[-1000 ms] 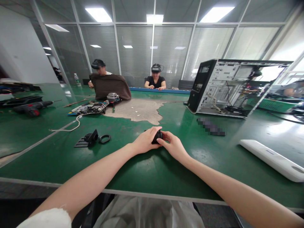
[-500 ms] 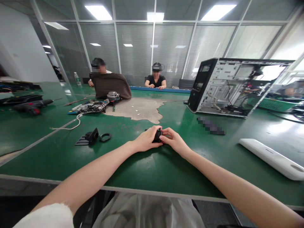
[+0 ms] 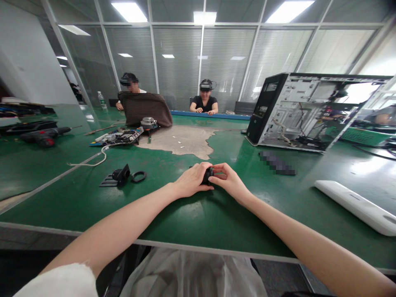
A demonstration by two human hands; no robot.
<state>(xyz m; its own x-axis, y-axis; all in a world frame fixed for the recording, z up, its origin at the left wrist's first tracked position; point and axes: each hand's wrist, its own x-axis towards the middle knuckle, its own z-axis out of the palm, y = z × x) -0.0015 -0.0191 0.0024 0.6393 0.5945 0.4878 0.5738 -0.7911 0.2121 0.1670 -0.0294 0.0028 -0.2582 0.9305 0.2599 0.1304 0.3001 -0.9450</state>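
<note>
- While a black part (image 3: 207,176) sits at the near middle of the green table (image 3: 173,218), the left hand (image 3: 194,179) clasps it and the right hand (image 3: 230,181) pinches its right end.
- The right fingers have shifted slightly; handling seems unfinished.
- Left of them lie a black ring (image 3: 138,181) and bracket (image 3: 121,175).

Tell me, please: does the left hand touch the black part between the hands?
Touching: the head view shows the left hand curled around the black part.

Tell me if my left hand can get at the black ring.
Probably yes: nothing stands between your left hand and the ring, though that hand is busy holding a black part.
</note>
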